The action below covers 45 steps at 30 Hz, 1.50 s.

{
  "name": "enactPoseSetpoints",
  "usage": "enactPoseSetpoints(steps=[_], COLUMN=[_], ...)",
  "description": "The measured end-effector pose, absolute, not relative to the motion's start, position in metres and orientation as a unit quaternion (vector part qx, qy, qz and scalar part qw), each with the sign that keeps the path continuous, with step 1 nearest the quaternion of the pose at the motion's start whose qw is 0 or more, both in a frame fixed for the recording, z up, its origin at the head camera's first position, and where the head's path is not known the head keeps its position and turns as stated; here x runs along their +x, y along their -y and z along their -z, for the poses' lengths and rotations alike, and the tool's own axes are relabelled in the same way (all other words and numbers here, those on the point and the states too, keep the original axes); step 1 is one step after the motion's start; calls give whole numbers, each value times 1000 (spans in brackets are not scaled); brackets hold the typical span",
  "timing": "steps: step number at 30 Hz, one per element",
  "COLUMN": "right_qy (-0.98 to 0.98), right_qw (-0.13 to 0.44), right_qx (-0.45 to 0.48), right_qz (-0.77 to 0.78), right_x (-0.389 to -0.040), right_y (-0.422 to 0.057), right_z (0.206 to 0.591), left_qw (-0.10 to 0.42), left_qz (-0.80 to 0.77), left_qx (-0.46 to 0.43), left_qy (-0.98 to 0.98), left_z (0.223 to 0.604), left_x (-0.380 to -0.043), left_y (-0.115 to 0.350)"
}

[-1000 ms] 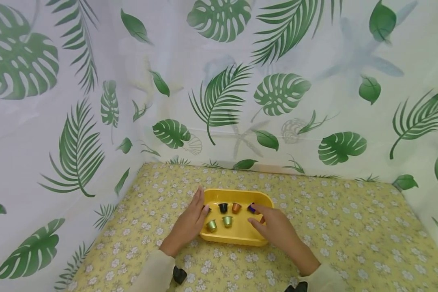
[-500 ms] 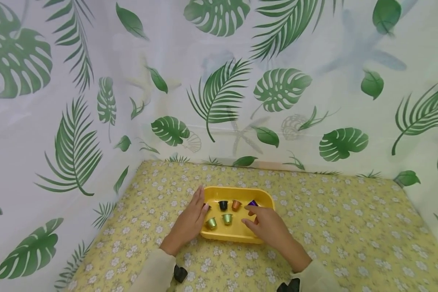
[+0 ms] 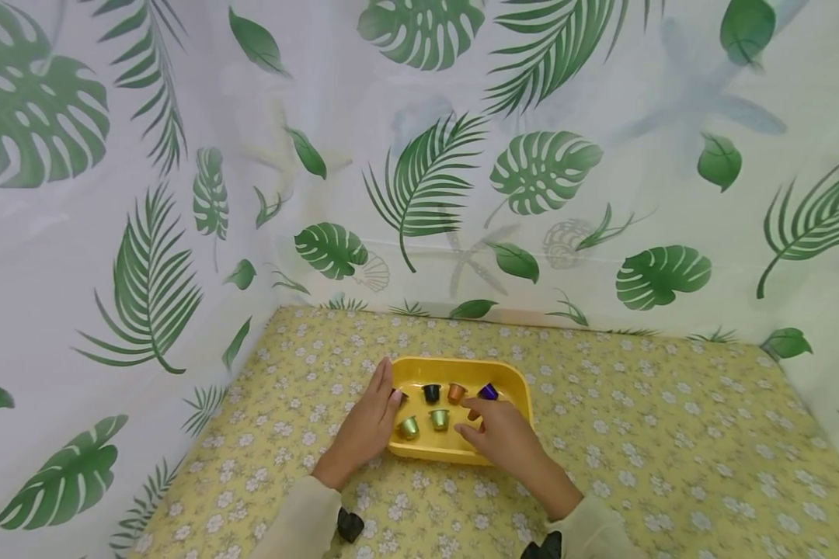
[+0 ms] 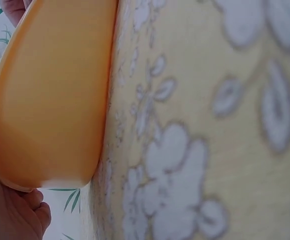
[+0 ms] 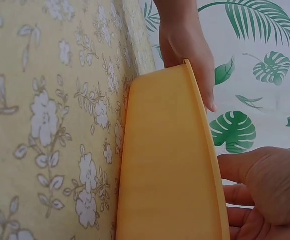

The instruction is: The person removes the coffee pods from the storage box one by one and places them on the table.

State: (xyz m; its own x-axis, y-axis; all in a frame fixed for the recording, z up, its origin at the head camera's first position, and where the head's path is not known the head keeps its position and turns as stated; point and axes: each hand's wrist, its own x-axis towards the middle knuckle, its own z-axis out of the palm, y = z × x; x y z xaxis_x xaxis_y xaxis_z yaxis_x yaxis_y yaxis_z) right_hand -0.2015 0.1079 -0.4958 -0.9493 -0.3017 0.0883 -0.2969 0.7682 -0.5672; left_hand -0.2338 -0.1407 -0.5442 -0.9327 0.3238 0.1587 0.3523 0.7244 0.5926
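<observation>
In the head view, a yellow tray (image 3: 454, 450) holds several coffee capsules. Along its back lie a black capsule (image 3: 431, 394), an orange capsule (image 3: 456, 393) and a purple capsule (image 3: 488, 392); two light green ones, a left green capsule (image 3: 409, 428) and a right green capsule (image 3: 439, 420), lie nearer the front. My left hand (image 3: 367, 427) holds the tray's left end, thumb over the rim, partly covering a dark capsule (image 3: 402, 397). Over the tray's right part, my right hand (image 3: 506, 442) has thumb and index apart beside the orange capsule, with nothing seen between them.
The tray stands on a yellow flowered cloth (image 3: 643, 435). Behind it and to the left hang white curtains (image 3: 405, 310) with green leaf prints. Both wrist views mostly show the tray's outer wall (image 5: 165, 150) and the cloth.
My right hand has moved left from the purple capsule towards the orange one, leaving the purple capsule lying in view. The left hand has stayed at the tray's left end.
</observation>
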Motion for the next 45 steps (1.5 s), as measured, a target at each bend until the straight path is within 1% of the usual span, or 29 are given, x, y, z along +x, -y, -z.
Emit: enactPoseSetpoints(steps=[8, 16, 26, 40, 45], right_qy=[-936, -942, -948, -945, -946], right_qw=[19, 12, 51, 71, 50], right_qx=[-163, -170, -145, -133, -148], right_qz=[313, 289, 279, 290, 282], right_x=[-206, -209, -221, -234, -236], right_y=[-102, -90, -76, -66, -62], right_z=[500, 503, 504, 511, 514], left_qw=[23, 18, 9, 7, 4], left_qz=[318, 307, 289, 293, 296], left_qx=[-179, -172, -164, -162, -162], left_qy=[931, 936, 943, 942, 941], left_z=[546, 543, 541, 537, 536], left_x=[-235, -233, -233, -231, -229], left_y=[139, 140, 139, 139, 139])
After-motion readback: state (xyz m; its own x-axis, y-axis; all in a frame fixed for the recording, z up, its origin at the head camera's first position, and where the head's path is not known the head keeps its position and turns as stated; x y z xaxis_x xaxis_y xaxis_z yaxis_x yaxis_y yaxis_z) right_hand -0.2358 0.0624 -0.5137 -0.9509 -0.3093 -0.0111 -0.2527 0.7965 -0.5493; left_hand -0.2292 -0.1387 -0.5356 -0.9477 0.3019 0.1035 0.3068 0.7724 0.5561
